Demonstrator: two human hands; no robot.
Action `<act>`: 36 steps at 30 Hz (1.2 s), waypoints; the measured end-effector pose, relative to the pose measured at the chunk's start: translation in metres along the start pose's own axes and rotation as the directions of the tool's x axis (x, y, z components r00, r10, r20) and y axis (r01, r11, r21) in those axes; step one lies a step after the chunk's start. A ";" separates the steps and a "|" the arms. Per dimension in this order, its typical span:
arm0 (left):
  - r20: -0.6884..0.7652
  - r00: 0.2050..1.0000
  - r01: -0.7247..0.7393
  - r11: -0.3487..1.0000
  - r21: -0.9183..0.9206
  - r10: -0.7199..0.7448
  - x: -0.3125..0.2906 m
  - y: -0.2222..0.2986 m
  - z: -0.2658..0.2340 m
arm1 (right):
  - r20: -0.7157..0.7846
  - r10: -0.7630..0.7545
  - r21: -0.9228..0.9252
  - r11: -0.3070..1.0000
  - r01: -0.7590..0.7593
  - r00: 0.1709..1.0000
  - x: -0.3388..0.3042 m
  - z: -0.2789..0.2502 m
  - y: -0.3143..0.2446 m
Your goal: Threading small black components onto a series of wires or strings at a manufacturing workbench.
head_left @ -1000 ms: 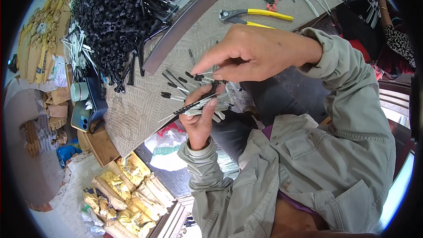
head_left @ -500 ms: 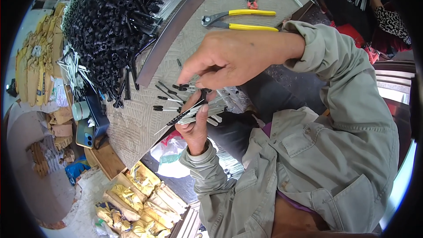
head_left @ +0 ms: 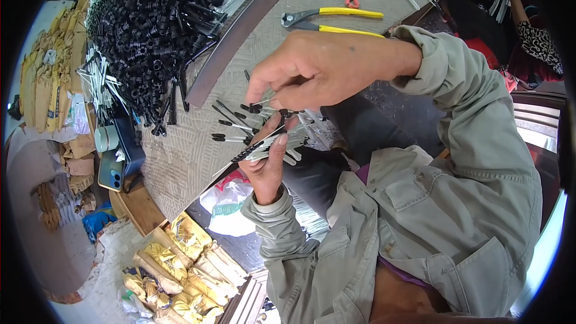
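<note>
- In the head view, the desk [head_left: 174, 171] carries a large pile of black parts [head_left: 150, 30].
- Below and right of the pile, the left hand [head_left: 264, 173] holds white rods [head_left: 291, 155] in closed fingers.
- Right of the pile, the right hand [head_left: 318, 69] curls thumb and forefinger narrow; I cannot tell whether they grip anything.
- Work looks partway: black-tipped rods [head_left: 219, 137] fan out below the pile, which lies plentiful.

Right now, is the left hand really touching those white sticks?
Touching. The head view shows the left hand wrapped around the white sticks, its thumb pressed over them and their ends poking out beside it.
</note>
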State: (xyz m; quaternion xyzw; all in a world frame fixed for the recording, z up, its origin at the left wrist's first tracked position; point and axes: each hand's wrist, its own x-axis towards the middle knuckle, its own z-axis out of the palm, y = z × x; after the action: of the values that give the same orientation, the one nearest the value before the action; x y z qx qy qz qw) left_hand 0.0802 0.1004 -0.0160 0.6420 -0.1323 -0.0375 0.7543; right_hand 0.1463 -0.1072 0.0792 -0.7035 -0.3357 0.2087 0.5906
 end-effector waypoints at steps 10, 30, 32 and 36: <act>0.001 1.000 -0.012 0.999 0.031 0.012 -0.001 -0.002 -0.001 | -0.044 0.040 -0.061 0.997 -0.043 0.998 -0.001 0.001 -0.008; 0.011 0.996 -0.086 0.996 0.010 0.086 0.001 0.007 0.004 | -0.135 -0.128 -0.271 0.959 0.087 0.983 0.000 0.010 -0.005; 0.011 0.996 -0.089 0.996 0.020 0.089 0.002 0.007 0.004 | -0.139 -0.113 -0.244 0.967 0.077 0.984 0.000 0.009 -0.006; 0.006 0.999 -0.049 0.998 0.048 0.049 0.003 0.010 0.004 | -0.194 -0.129 -0.185 0.978 0.093 0.972 0.002 0.012 -0.002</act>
State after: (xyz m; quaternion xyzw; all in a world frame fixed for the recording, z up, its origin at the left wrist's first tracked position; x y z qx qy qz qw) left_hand 0.0812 0.0970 -0.0055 0.6566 -0.1506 -0.0175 0.7388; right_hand 0.1384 -0.0974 0.0783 -0.7503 -0.3291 0.0713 0.5689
